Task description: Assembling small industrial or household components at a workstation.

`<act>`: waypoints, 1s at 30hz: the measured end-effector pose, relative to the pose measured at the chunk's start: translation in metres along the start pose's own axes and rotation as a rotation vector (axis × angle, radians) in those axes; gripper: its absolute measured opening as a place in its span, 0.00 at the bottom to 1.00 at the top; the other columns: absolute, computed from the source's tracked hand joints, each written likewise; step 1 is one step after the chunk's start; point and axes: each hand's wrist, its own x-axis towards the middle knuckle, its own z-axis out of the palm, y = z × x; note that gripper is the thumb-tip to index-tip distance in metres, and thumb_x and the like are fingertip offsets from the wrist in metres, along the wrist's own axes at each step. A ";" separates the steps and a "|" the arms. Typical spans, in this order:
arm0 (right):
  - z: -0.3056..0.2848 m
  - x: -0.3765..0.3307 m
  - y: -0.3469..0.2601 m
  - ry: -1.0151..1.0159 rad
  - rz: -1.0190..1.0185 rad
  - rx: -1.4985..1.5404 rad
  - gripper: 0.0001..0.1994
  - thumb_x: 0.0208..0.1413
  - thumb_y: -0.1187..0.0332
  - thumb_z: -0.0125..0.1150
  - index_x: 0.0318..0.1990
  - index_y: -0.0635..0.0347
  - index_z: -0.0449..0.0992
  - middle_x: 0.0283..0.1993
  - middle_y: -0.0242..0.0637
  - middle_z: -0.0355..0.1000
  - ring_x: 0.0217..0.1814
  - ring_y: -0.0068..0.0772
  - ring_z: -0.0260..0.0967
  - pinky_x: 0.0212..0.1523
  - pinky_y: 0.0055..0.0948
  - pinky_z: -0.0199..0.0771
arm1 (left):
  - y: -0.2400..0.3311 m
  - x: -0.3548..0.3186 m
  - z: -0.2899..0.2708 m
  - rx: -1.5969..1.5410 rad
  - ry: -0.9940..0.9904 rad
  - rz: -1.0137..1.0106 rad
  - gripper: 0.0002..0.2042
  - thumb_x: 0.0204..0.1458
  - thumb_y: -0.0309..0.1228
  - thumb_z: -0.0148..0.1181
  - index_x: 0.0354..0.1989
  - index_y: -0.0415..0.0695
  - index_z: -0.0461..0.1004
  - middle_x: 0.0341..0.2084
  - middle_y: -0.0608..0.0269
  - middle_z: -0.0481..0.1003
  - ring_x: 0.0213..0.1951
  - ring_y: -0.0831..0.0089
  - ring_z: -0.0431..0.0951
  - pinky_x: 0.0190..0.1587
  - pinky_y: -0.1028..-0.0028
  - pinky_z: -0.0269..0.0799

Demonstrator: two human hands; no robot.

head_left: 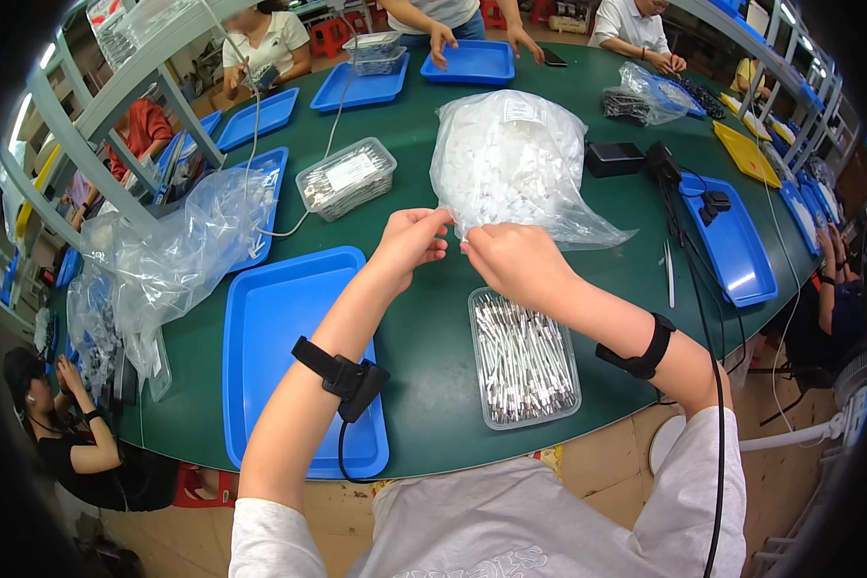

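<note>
Both of my hands meet at the near edge of a large clear plastic bag (pixel 511 159) full of small white pieces. My left hand (pixel 412 246) pinches the bag's edge between thumb and finger. Close beside it, my right hand (pixel 520 260) is closed on the same plastic, its fingertips partly hidden. Below my right hand stands a clear plastic box (pixel 525 424) packed with thin white and silver rods. An unoccupied blue tray (pixel 299 289) lies under my left forearm. Dark straps with small units circle both forearms.
Another clear box of rods (pixel 347 180) stands left of the bag. Crumpled plastic bags (pixel 178 241) cover a tray at the left. White tweezers (pixel 669 273), a black box (pixel 615 159), cables and a blue tray (pixel 732 241) lie to the right. Several people work around the green table (pixel 433 385).
</note>
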 end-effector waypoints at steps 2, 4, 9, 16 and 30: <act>-0.005 0.002 -0.001 -0.039 0.007 0.026 0.14 0.54 0.61 0.53 0.23 0.63 0.71 0.18 0.43 0.69 0.22 0.45 0.69 0.25 0.39 0.68 | -0.005 0.003 -0.001 -0.012 0.001 0.026 0.07 0.50 0.32 0.55 0.31 0.41 0.71 0.22 0.70 0.66 0.23 0.82 0.67 0.28 0.81 0.68; -0.005 0.009 0.003 -0.078 0.013 0.054 0.16 0.53 0.59 0.53 0.22 0.62 0.73 0.17 0.44 0.69 0.21 0.45 0.70 0.25 0.39 0.69 | -0.008 0.005 -0.005 -0.023 0.003 0.051 0.07 0.50 0.31 0.54 0.31 0.41 0.70 0.20 0.71 0.66 0.22 0.82 0.67 0.28 0.81 0.67; 0.002 0.032 0.024 -0.127 0.275 0.158 0.19 0.49 0.57 0.57 0.18 0.64 0.73 0.18 0.44 0.70 0.22 0.47 0.69 0.25 0.40 0.68 | -0.009 0.005 -0.009 0.037 -0.040 0.106 0.06 0.51 0.30 0.54 0.29 0.42 0.70 0.19 0.72 0.67 0.21 0.84 0.66 0.26 0.82 0.66; 0.012 0.050 0.039 -0.122 0.290 0.401 0.11 0.41 0.64 0.60 0.25 0.65 0.76 0.24 0.44 0.73 0.26 0.40 0.71 0.29 0.32 0.70 | -0.011 0.003 -0.013 0.173 0.012 0.169 0.06 0.51 0.30 0.53 0.29 0.41 0.70 0.19 0.71 0.67 0.21 0.83 0.67 0.25 0.81 0.66; -0.005 0.057 0.020 -0.225 0.662 0.717 0.10 0.41 0.70 0.59 0.25 0.73 0.73 0.21 0.45 0.72 0.26 0.36 0.73 0.30 0.34 0.73 | -0.003 0.002 -0.001 -0.073 -0.093 -0.043 0.12 0.55 0.37 0.51 0.28 0.41 0.66 0.23 0.68 0.64 0.22 0.79 0.69 0.29 0.79 0.73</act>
